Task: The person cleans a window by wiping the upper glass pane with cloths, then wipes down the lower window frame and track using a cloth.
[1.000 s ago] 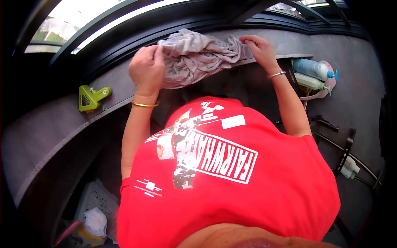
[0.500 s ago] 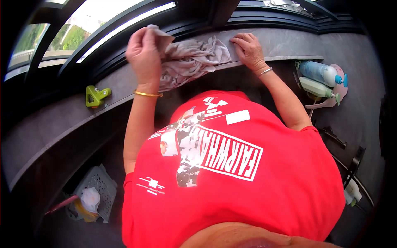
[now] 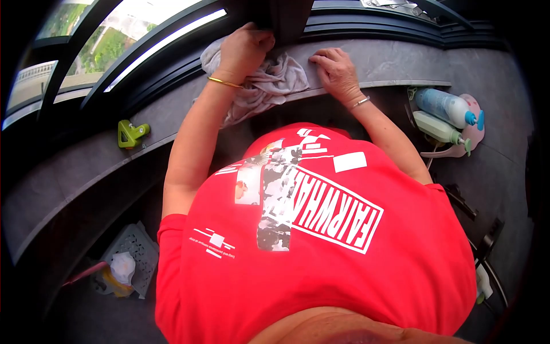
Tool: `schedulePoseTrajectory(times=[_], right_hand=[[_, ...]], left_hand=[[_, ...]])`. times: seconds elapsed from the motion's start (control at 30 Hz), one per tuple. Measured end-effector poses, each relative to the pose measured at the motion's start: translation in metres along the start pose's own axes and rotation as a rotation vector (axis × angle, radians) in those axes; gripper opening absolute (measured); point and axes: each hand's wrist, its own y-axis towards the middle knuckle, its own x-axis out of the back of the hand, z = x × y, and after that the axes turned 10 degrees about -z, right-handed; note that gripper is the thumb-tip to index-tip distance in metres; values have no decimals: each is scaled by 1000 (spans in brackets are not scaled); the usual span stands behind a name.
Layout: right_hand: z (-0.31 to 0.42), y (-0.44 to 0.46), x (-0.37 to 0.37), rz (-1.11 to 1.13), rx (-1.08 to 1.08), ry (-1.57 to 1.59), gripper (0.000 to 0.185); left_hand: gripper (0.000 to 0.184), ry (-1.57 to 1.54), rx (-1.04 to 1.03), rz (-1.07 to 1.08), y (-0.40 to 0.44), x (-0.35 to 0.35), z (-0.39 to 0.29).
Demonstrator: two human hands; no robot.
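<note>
A grey-white rag (image 3: 269, 80) lies bunched on the grey stone sill (image 3: 378, 60), part of it hanging over the front edge. My left hand (image 3: 245, 53), with a gold bracelet at its wrist, is above the rag with its fingers curled closed beside the dark window frame (image 3: 292, 20). What those fingers hold, if anything, is hidden. To the right of the rag, my right hand (image 3: 337, 71) rests on the sill, fingers bent and together, apart from the cloth. Nothing shows in it.
Farther left on the sill is a green plastic tool (image 3: 132, 133). At the right are a blue-and-white pump bottle (image 3: 444, 105) and a pale green pump bottle (image 3: 440, 127). Below left, a grey perforated basket (image 3: 143, 252) stands with white and yellow items.
My left hand has moved right and up, from the rag's left end to the window frame. The rag's left end now spreads farther left. My right hand has shifted slightly left.
</note>
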Motion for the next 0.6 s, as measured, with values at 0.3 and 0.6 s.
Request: schedulePoseTrajectory(times=[0.3, 0.6], right_hand=[[8, 1, -2, -3, -12, -20, 21], [11, -1, -4, -12, -6, -24, 20]], left_hand=[[27, 332, -487, 359, 28, 46, 9], [23, 342, -428, 269, 15, 32, 10]])
